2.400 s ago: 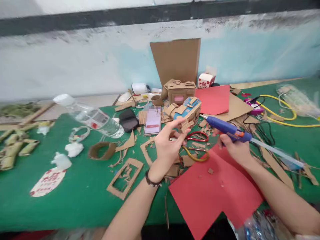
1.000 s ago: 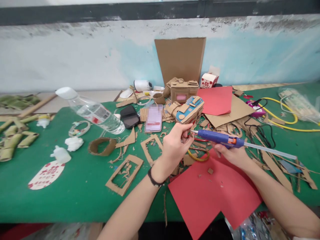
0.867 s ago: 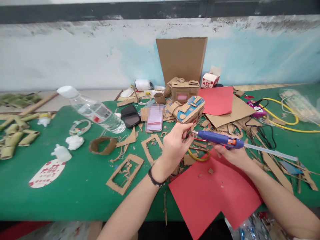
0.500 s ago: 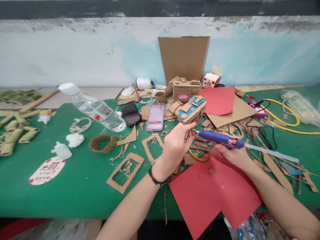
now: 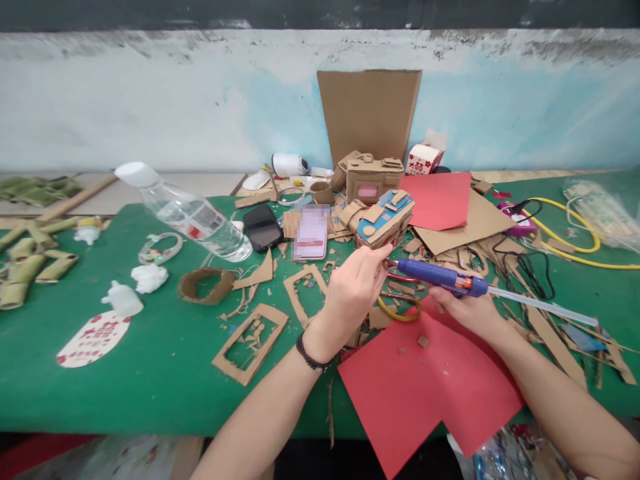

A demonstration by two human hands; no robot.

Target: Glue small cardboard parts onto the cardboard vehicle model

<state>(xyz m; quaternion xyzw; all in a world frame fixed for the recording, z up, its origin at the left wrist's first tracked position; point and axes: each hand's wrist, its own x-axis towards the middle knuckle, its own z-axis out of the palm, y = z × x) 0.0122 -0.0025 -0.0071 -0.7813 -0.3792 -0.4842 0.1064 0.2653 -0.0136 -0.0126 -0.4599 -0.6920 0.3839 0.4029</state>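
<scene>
My right hand (image 5: 463, 307) is wrapped round a blue glue gun (image 5: 435, 273), its nozzle pointing left and a clear glue stick (image 5: 545, 307) jutting from its back. At the nozzle tip, the fingers of my left hand (image 5: 355, 280) are pinched together; whatever they hold is too small and hidden to name. Just beyond those fingers sits a cardboard camera model (image 5: 383, 220) with a blue top. A plain cardboard camera model (image 5: 373, 180) stands behind it. Red paper (image 5: 400, 387) lies below both hands, with a few cardboard bits on it.
Cardboard frames (image 5: 250, 343) and a cardboard ring (image 5: 205, 287) lie left of my hands. Further left, a water bottle (image 5: 195, 220) stands on the green table (image 5: 160, 380). A phone (image 5: 310, 237) lies behind. Cardboard scraps (image 5: 555, 340) and a yellow cable (image 5: 595, 233) are at right.
Both hands stay almost where they were, with the glue gun tip still at my left fingers. The whole view has shifted very slightly.
</scene>
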